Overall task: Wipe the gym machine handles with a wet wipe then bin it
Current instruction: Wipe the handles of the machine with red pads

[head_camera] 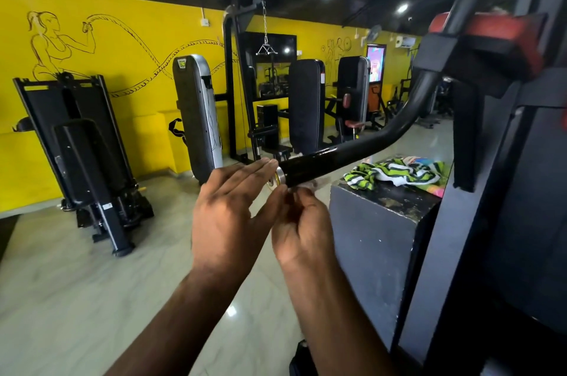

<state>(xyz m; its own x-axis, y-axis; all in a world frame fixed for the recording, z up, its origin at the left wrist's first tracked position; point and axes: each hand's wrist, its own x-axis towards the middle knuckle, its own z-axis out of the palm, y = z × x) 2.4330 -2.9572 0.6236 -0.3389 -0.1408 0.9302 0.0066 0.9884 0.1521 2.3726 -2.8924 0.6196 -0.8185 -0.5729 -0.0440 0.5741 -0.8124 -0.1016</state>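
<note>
Machine frame (506,191) fills the 3 o'clock side of the view: black uprights, with a red pad up at 1 o'clock. Its handle (322,164) is a glossy black tube running from 2 o'clock down to centre, free end pointing at 9 o'clock. Grey block (368,237) sits below the handle at 4 o'clock. A striped green-white towel (395,173) is bunched on top of it, clear of the tube. Other machines line the yellow wall from 9 to 12 o'clock, well apart and not involved.

Left hand (227,216), at centre: fingers straight and together, holding nothing. The tips are touching or just beside the metal end cap (277,178); can't tell which. Right hand (303,228), at 5 o'clock of the cap: fingers curled, pinching a pale scrap under the tube. It's blurred, but I read it as the wet wipe (306,187).

Step in hand: wiping, at the very end of this handle's grip. My read is the wipe step is underway and not finished. The bin step hasn't started, and no bin is in view.

Next move needs:
- the wipe wrapped round the tube, not just underneath it
- a stroke along the grip toward 2 o'clock
- the left hand steadying the end so the arm doesn't swing

After that comes any other handle on the machine; none shows here.
</note>
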